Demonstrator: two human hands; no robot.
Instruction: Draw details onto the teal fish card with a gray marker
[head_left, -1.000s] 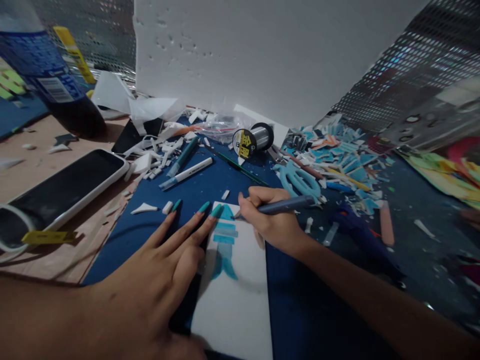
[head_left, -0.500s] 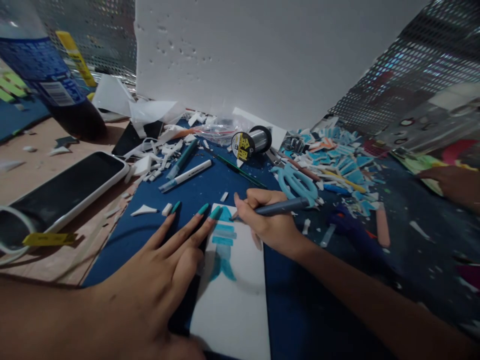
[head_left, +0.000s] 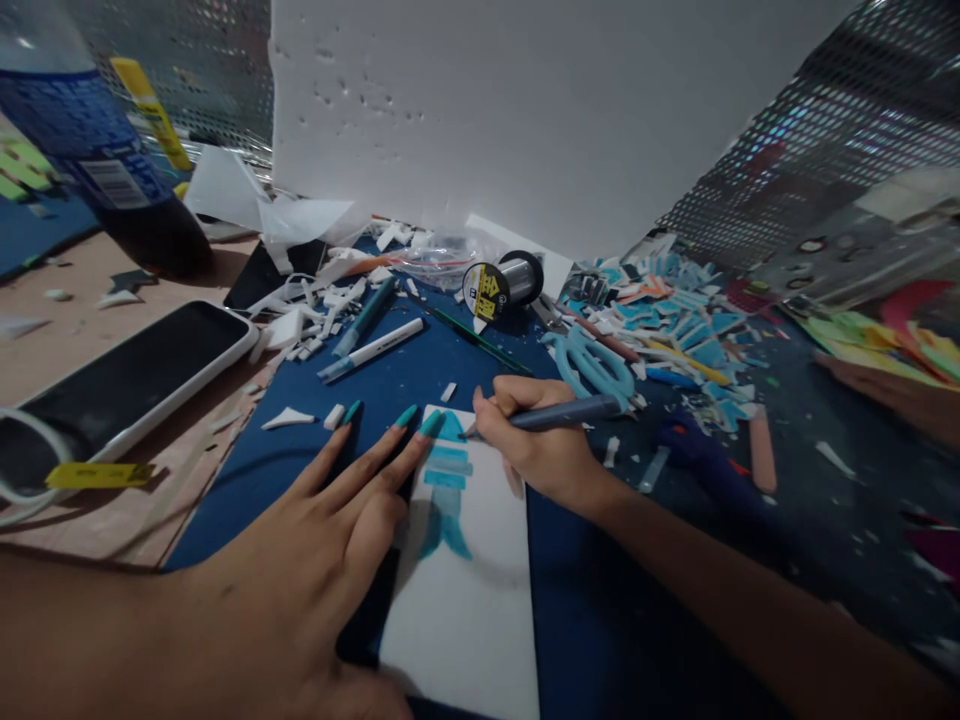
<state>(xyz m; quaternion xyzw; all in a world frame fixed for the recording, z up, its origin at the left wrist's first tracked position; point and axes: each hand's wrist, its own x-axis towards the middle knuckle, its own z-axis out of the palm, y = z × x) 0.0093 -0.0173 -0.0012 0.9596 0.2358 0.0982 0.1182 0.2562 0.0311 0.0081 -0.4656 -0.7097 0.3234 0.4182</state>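
A white board (head_left: 469, 630) with blue marker shapes lies on the dark blue mat (head_left: 607, 610). My right hand (head_left: 536, 440) grips a grey-blue marker (head_left: 574, 411), its tip touching the topmost blue shape (head_left: 450, 427) near the board's upper edge. Spread flat, my left hand (head_left: 322, 540) has its fingers apart, with teal nails; one fingertip rests on the board's upper left edge and the others lie on the mat. It holds nothing.
Behind my hands lie a white marker (head_left: 371, 350), a wire spool (head_left: 517, 283) and blue scissors (head_left: 592, 368). A phone (head_left: 142, 385) and a bottle (head_left: 112, 190) are at left. Scraps (head_left: 697, 330) and a purple glue gun (head_left: 712, 470) sit right, near another person's hand (head_left: 885, 385).
The other person's hand at the right has moved down and nearer, and the coloured papers there show more. My hands stay almost where they were.
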